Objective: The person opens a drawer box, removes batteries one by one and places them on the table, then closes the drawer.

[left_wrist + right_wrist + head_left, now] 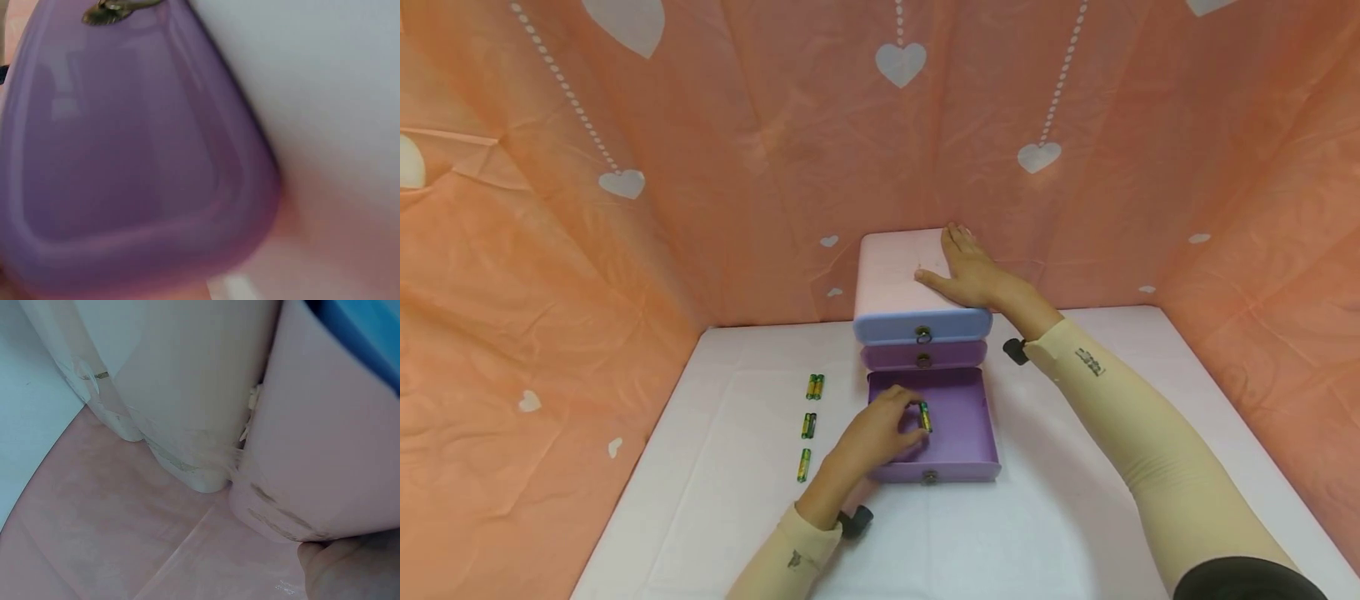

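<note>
A small drawer cabinet (pixel 891 267) with a pale pink top stands at the back of the table. Its bottom purple drawer (pixel 966 429) is pulled out; the blue drawer (pixel 887 327) and the middle purple drawer (pixel 887 357) look closed. Over the open drawer my left hand (pixel 880 425) pinches a green and yellow battery (pixel 926 417) between thumb and fingers. My right hand (pixel 970 275) rests on the cabinet's top with its fingers spread. The left wrist view shows the purple drawer front (pixel 125 144) up close, hiding the battery.
Several more batteries (pixel 808 425) lie on the white table (pixel 737 500) left of the cabinet, in a column of small groups. An orange cloth (pixel 775 167) with white hearts hangs behind and at both sides. The cabinet's back (pixel 181 394) is close to this cloth.
</note>
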Demonstrator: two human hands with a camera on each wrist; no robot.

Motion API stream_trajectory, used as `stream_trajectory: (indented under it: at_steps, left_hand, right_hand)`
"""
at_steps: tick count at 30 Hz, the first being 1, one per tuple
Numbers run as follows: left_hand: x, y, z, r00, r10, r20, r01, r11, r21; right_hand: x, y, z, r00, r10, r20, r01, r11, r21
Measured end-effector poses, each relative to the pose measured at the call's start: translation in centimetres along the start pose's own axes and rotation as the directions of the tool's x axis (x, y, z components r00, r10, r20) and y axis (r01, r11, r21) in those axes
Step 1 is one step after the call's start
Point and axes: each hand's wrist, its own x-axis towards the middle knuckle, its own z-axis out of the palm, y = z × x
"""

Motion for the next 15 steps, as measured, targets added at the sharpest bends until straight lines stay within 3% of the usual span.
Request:
stream_trajectory:
  at_steps: [15]
  left_hand:
    - [-2.7,-1.8,-2.7,0.999,0.047,-0.021,-0.047,0.999,-0.027]
  right_hand:
    - [0.1,0.1,0.1,1.000,-0.005,-0.004,0.005,1.000,0.004]
